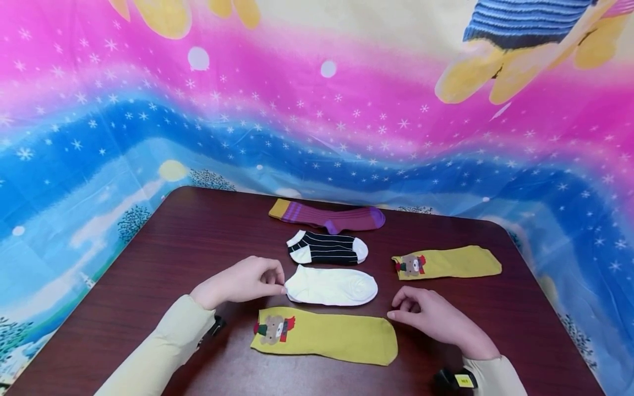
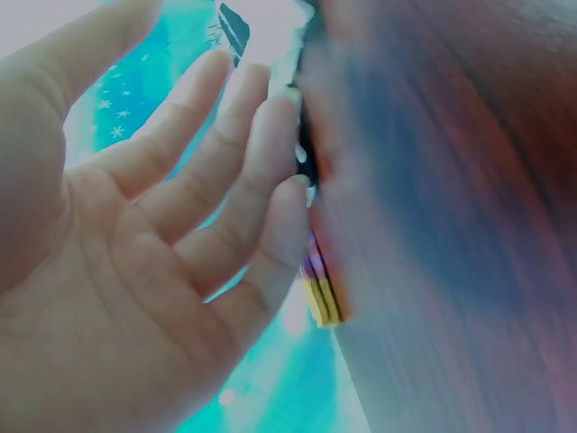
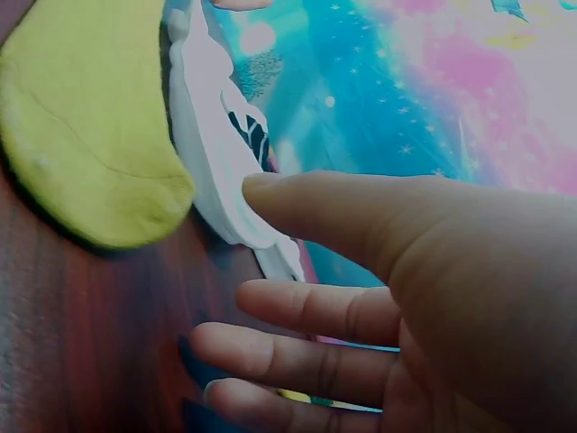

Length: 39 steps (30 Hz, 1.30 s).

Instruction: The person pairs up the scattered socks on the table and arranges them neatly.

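A white ankle sock [image 1: 332,286] lies flat in the middle of the table, toe to the right. My left hand [image 1: 250,280] is at its cuff end, thumb tip right at the edge; the left wrist view shows the fingers [image 2: 194,194] loosely bent and apart from the thumb. Closer to me lies a yellow sock [image 1: 337,335] with a bear face at its cuff. Just right of its toe is my right hand [image 1: 431,313], holding nothing. In the right wrist view its thumb [image 3: 315,207] and fingers [image 3: 297,356] are spread apart.
Behind the white sock lie a black striped ankle sock [image 1: 332,247] with white heel and toe, then a purple sock [image 1: 337,217] with a yellow cuff. A second yellow bear sock [image 1: 453,263] lies to the right. A printed cloth [image 1: 317,126] hangs around the dark wooden table [image 1: 163,258].
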Tool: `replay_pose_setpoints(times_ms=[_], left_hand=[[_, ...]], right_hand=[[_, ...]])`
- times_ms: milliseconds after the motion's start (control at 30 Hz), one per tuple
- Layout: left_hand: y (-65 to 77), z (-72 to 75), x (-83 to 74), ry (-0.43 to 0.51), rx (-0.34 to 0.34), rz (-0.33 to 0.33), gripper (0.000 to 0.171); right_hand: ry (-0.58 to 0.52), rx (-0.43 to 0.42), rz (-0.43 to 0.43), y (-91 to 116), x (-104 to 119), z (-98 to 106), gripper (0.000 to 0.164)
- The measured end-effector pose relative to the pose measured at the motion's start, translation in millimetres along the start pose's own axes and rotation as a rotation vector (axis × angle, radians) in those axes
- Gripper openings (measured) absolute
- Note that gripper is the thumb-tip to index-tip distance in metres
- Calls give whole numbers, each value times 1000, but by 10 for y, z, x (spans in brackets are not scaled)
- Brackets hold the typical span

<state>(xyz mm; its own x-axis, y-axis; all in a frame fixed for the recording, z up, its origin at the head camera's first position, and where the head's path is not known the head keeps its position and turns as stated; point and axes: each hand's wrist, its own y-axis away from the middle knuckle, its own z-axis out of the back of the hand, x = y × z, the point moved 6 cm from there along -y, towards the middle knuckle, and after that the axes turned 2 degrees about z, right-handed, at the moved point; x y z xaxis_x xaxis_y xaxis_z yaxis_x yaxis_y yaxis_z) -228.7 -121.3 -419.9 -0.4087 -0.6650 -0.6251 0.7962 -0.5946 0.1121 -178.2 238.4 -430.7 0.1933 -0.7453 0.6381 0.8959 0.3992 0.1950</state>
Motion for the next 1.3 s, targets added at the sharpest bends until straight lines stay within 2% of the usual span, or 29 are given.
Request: replay_pose_setpoints(times_ms=[200,333,500,600,800,900,1300], left_hand=[[-93,121,-77,10,-122,-3,23],[-158,210,-108,36,-199,-14,36],[-236,282,-115,-3,-257,3,56],[-273,308,-125,-45,-282,3,65],[-327,370,-177,-158,-369,-77,74],[-346,396,-185,-207,-411,-96,77],[-408,433,-209,-457,-504,-69,90]], right_hand=[[13,-94,-39,-32,30,135,30],[34,-160,-21,-75,52,217,32],[37,-214,4,-126,58,267,37],[45,-249,6,-146,58,286,45],[84,-299,35,-191,93,324,63],[105,-306,45,-227,122,345,68],[231,-357,59,-323,207,419,84]])
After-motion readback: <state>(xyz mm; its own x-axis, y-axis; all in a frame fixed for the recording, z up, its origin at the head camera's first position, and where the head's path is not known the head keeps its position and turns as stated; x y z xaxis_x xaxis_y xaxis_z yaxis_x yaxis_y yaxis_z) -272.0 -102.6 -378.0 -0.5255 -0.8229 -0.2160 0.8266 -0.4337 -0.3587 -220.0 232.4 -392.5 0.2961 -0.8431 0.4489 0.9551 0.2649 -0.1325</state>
